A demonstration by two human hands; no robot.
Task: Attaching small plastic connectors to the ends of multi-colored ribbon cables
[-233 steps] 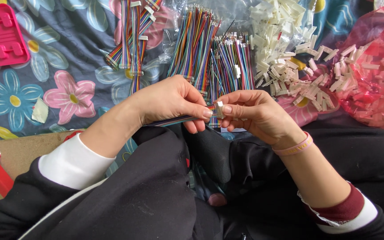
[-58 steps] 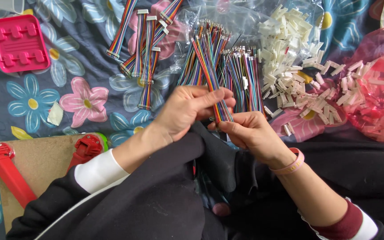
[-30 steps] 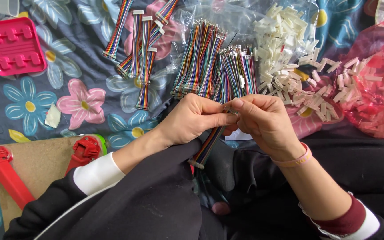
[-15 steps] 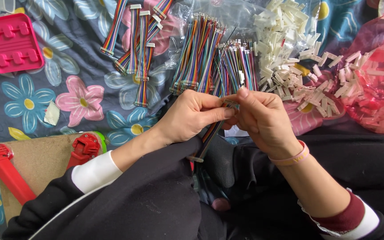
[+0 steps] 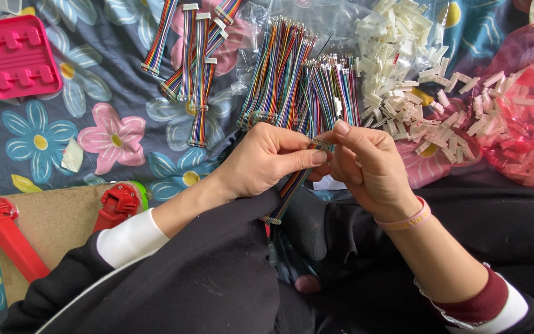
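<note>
Hands barely shifted since a moment ago, left hand [image 5: 261, 162] and right hand [image 5: 366, 168] both pinched on one striped ribbon cable [image 5: 288, 188], flowered cloth [image 5: 94, 105] beneath.

The upper end of the ribbon cable [image 5: 293, 185] was buried between the fingertips of the left hand [image 5: 266, 162] and right hand [image 5: 366, 167], so whatever sat on that tip could not be made out. Its middle ran behind the left palm. The red bag [image 5: 526, 105] ran off the right edge, its contents a pink blur. The pink tray [image 5: 15, 57] was clipped by the left edge. The red clamp [image 5: 7, 238] slid under the left sleeve [image 5: 125, 238]. The loose cables [image 5: 193, 55] were cut at the top. The connectors [image 5: 397, 55] were too small for any pin count.
</note>
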